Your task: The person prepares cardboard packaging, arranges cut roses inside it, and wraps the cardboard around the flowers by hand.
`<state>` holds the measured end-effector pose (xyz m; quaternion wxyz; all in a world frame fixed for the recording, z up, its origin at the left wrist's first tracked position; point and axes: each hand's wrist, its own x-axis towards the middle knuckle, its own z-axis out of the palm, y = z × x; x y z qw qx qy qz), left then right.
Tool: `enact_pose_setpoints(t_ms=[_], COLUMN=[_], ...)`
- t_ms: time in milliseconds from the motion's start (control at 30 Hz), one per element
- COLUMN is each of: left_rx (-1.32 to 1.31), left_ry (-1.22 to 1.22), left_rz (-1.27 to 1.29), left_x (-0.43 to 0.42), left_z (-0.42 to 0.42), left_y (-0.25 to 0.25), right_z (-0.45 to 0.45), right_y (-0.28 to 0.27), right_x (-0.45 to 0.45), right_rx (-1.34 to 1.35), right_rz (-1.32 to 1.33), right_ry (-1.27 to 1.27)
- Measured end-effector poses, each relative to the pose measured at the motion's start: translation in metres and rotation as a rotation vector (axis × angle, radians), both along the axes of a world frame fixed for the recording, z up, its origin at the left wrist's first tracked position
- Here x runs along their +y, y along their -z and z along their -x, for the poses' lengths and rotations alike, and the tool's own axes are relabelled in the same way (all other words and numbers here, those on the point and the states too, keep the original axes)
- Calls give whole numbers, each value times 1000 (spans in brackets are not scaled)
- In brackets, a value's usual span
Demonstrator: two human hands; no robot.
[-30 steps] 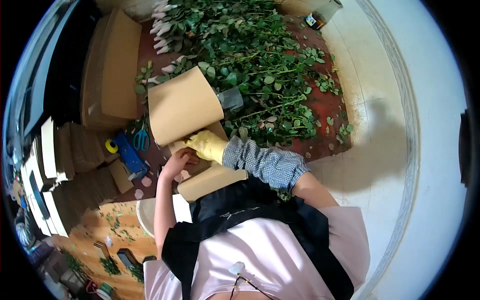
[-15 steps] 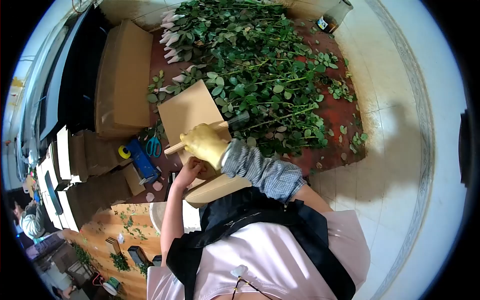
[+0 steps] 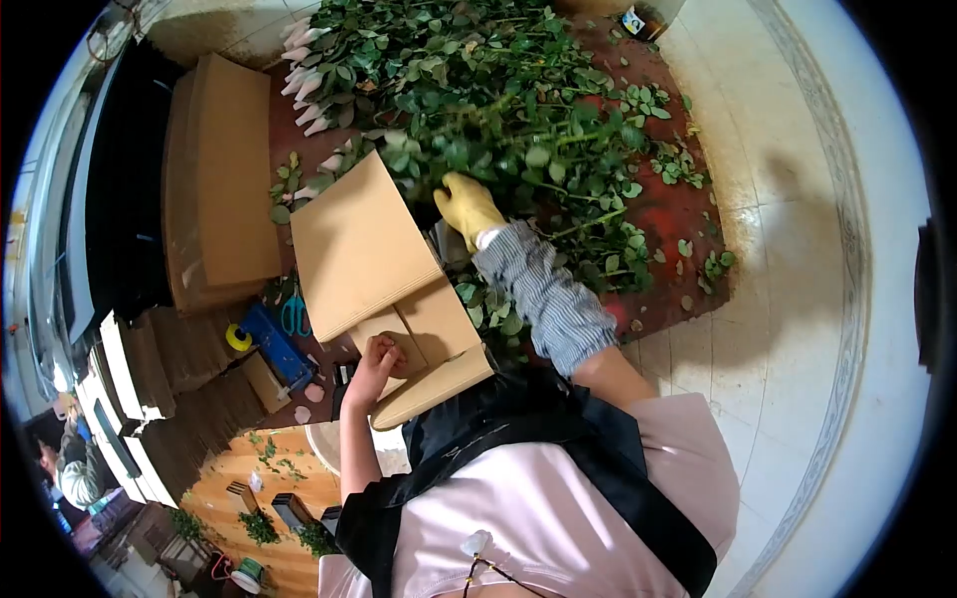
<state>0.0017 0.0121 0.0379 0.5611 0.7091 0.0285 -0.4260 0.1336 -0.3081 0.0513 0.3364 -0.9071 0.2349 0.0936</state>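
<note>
"What filled the view?"

"The red-topped desk (image 3: 660, 227) came first; across it lay the leafy roses (image 3: 498, 130), pale heads (image 3: 304, 85) to the left; nearer the person sat the folded corrugated cardboard (image 3: 359, 249), one panel raised at a slant, a creased flap (image 3: 434, 387) by the apron."

"And the hands?"

"The gloved right hand (image 3: 469, 207) was at the roses, just beyond the cardboard, fingers curled; I couldn't tell whether it gripped a stem; the bare left hand (image 3: 381, 361) rested half-curled against the lower panels, its grip unclear too."

"How would they have handled?"

"The cardboard looked light and stiff, likely to bend at its creases; best taken by a panel edge; the roses looked springy, perhaps thorny, with fragile heads; best held low on the stems, glove first."

"Anything smaller?"

"A blue tape dispenser (image 3: 279, 344); then scissors (image 3: 295, 316) beside it."
</note>
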Motion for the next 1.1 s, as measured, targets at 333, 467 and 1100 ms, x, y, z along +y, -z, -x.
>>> enact_pose_setpoints(t_ms=[333,467,1100], left_rx=[-15,-47,-155], left_ry=[-10,-6,155], left_rz=[40,90,68], left_x=[3,6,12], left_z=[5,8,-4], left_y=[10,18,24], right_z=[-59,-7,71], right_y=[-10,-14,-200], right_x=[-20,-41,-103], right_rx=[-550,-461,-646], right_rz=[350,909,331], right_ry=[-207,-150,-354])
